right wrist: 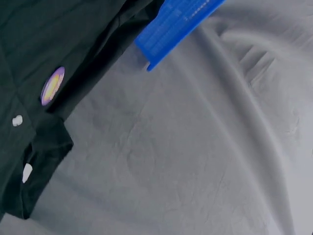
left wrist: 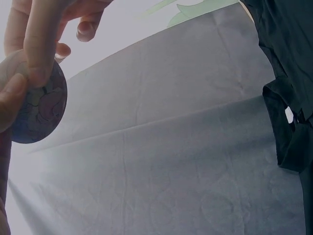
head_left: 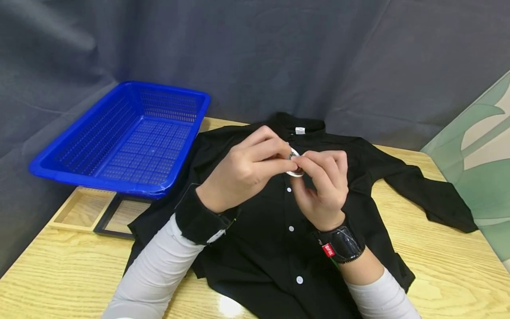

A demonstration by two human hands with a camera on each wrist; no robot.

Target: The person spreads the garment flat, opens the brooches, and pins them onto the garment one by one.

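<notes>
Black shirt (right wrist: 44, 44) fills upper left, white buttons (right wrist: 17, 120) along its edge, round purple-yellow badge (right wrist: 52, 85) on it. Blue basket (right wrist: 176, 24) corner at top. Grey cloth (right wrist: 195, 156) behind. No fingers visible.

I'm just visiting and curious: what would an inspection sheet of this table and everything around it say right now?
Surface: wooden table, light grain.
Job's things: black shirt spread flat, white buttons down its front; small round badge held above its chest.
Clutter: blue basket at the left, resting on a wooden tray.
Grippers: left hand and right hand both pinch the badge; each wrist wears a black strap.
Cables: nothing seen.
Surroundings: grey cloth backdrop; green-patterned panel at the right.
</notes>
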